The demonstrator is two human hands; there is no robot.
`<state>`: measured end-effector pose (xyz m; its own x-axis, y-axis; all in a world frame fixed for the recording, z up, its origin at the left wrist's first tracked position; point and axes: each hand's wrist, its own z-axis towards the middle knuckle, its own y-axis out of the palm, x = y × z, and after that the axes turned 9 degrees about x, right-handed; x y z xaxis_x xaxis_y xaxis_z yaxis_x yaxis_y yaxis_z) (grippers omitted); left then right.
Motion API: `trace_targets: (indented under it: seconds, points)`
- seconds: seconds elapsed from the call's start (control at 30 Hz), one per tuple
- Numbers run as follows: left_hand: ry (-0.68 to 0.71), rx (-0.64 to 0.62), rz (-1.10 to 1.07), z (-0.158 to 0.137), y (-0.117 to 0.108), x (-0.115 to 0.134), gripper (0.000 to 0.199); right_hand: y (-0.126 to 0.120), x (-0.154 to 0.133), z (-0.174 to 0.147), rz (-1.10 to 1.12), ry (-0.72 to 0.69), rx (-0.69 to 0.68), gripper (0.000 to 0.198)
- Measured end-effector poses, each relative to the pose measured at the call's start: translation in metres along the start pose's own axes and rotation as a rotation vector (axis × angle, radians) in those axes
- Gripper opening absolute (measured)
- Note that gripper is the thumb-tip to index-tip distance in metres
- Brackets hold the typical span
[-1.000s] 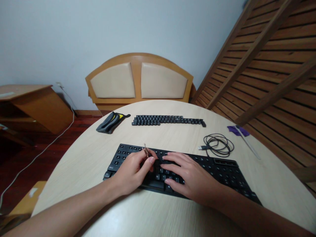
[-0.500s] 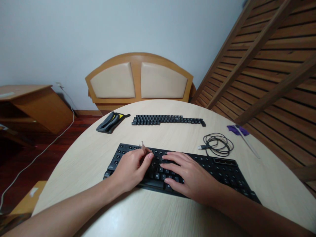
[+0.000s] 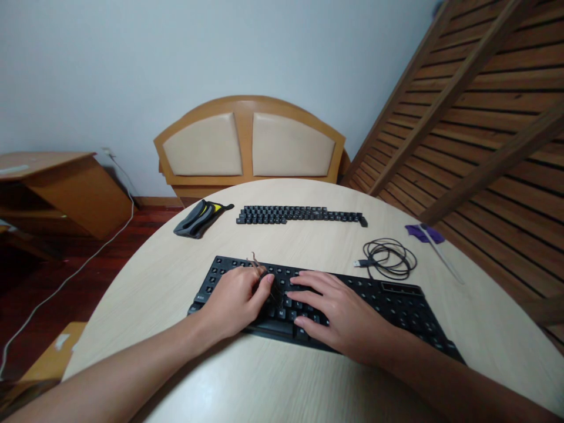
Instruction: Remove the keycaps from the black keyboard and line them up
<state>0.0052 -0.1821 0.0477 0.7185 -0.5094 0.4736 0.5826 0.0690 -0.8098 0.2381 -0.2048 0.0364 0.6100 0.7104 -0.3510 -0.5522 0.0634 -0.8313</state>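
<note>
A black keyboard (image 3: 374, 294) lies on the table in front of me, many of its key positions bare and some lettered keycaps left near the middle. My left hand (image 3: 240, 294) is closed over its left half, thumb against the curled fingers. It grips a thin wire keycap puller (image 3: 254, 258), whose ends stick up past the fingers while fine wires reach down toward the keys. My right hand (image 3: 330, 308) rests on the keyboard to the right, fingers spread, holding nothing. Removed keycaps (image 3: 304, 214) stand in rows farther back on the table.
A coiled black USB cable (image 3: 388, 258) lies behind the keyboard at right. Beyond it are a purple cloth (image 3: 432, 234) and a thin pale stick (image 3: 445, 258). A grey, black and yellow pouch-like item (image 3: 198, 220) sits at back left on the round table (image 3: 145, 294).
My left hand and the puller have barely shifted over the same keys. The right hand stays in place, and the view has moved very slightly.
</note>
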Motion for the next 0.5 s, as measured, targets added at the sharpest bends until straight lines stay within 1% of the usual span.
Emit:
trace_targets:
  seconds: [0.13,0.23,0.37,0.5]
  points:
    - [0.164,0.044,0.071,-0.005,-0.001,0.005,0.039,0.000,-0.001,0.000,-0.014,-0.006,0.006,0.033]
    - [0.213,0.046,0.122,-0.007,0.000,0.009,0.039,-0.001,-0.004,0.002,-0.035,-0.017,0.016,0.032]
    - [0.173,0.053,0.115,-0.005,0.002,0.011,0.040,-0.006,-0.011,0.008,-0.064,-0.008,0.011,0.027]
    - [0.088,0.061,0.042,-0.005,0.003,0.010,0.040,-0.011,-0.018,0.021,-0.090,0.029,-0.056,0.018]
